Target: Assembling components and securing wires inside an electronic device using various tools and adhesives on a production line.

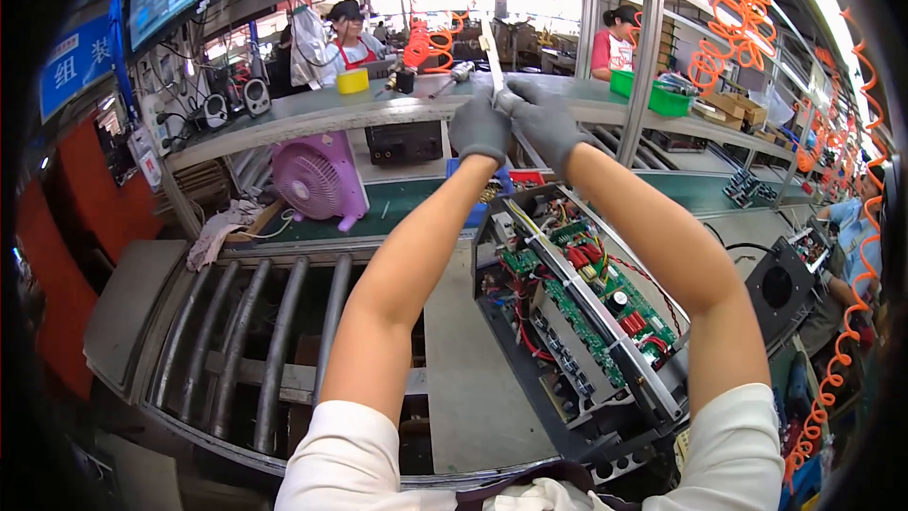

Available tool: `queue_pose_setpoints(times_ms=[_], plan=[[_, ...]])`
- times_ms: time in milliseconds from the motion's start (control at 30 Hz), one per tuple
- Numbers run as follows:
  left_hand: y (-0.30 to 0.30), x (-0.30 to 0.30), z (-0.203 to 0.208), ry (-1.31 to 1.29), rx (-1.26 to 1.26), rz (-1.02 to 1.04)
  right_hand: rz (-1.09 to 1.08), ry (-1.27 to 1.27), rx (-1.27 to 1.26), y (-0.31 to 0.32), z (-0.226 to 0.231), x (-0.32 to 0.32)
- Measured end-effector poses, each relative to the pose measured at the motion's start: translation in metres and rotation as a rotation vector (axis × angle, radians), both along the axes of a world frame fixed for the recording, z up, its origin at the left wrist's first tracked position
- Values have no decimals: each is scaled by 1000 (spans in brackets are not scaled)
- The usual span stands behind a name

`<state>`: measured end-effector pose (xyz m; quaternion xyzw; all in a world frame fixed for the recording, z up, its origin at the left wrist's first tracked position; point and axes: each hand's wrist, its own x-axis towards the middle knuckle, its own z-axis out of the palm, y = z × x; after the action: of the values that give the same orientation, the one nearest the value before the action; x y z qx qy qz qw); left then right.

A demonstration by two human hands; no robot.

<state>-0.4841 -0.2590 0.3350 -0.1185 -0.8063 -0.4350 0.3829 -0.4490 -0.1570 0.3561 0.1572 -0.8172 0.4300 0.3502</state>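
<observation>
Left hand (480, 127) and right hand (543, 119) clamped on a strip (493, 59)
Both meet at its lower end; chassis (588, 308) nearer; fan (317, 180) leftward

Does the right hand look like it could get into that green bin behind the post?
Probably, but the right hand seems busy at the pale strip. The metal post crosses in front of the green bin, though parts show on both sides.

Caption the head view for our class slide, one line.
Gloved left hand and right hand meet at a pale strip, an open chassis below.
</observation>
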Motion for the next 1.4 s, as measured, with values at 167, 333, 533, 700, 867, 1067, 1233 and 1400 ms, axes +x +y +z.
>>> queue_pose_setpoints(times_ms=[167, 333, 533, 700, 867, 1067, 1233, 1400], plan=[[-15, 21, 5, -60, -236, 50, 74, -193, -389, -17, 8, -47], [-35, 23, -1, 109, -109, -144, 300, -369, -612, 0, 9, -53], [-43, -53, 39, -223, 278, -430, 406, -258, -572, 0, 20, -40], [-41, -57, 51, -323, 420, -827, 183, 44, -211, 1, 15, -34], [-35, -54, 52, -445, 526, -916, 307, 204, -188, 4, 21, -36], [-37, -49, 63, -465, 576, -896, 251, 168, -144, -4, 32, -29], [-40, -43, 65, -521, 665, -853, 247, 261, -138, -11, 28, -20], [-41, -34, 60, -461, 693, -884, 226, 171, -145, -11, 26, -6]])
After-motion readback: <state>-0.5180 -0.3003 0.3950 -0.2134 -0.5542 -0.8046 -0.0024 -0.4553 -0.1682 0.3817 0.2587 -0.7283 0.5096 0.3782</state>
